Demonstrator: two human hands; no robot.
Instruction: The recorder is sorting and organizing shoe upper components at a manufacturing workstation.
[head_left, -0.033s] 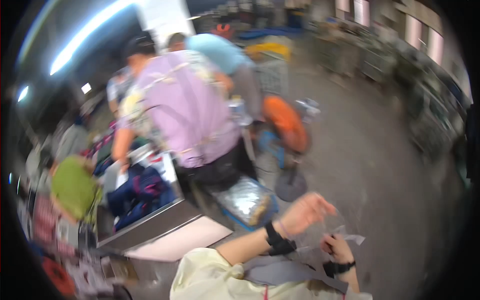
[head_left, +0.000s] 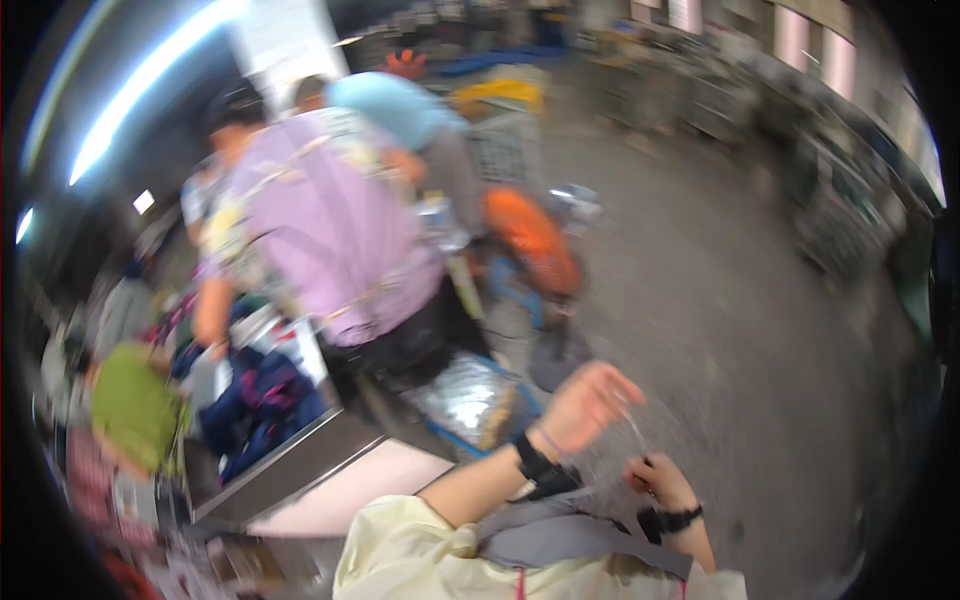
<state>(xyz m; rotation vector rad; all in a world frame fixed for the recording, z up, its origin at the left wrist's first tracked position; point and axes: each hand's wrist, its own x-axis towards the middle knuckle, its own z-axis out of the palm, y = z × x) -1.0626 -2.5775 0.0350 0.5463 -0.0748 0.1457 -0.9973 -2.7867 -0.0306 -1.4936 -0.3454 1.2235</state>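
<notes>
My left hand [head_left: 588, 408] is raised, its fingers bent together at one end of a thin, see-through strip [head_left: 637, 432] that looks like plastic film. Below it to the right, my right hand [head_left: 668, 482] is closed around the strip's lower end. A small dark spot shows at the right fingertips, too blurred to name. Both wrists wear black straps, and a grey cloth [head_left: 570, 540] lies across my front under the forearms.
On the left, dark blue clothes [head_left: 265, 395] lie on a table [head_left: 350, 480] with a pale front panel. A person in a lilac back covering [head_left: 335, 225] leans over it, beside another in light blue [head_left: 400, 105]. An orange round thing [head_left: 533, 240] and a shiny plastic-wrapped pack [head_left: 460, 395] stand nearby.
My view has turned slightly right, so the surroundings sit further left. The film between my hands, spread out to the right before, now shows as a narrow strip.
</notes>
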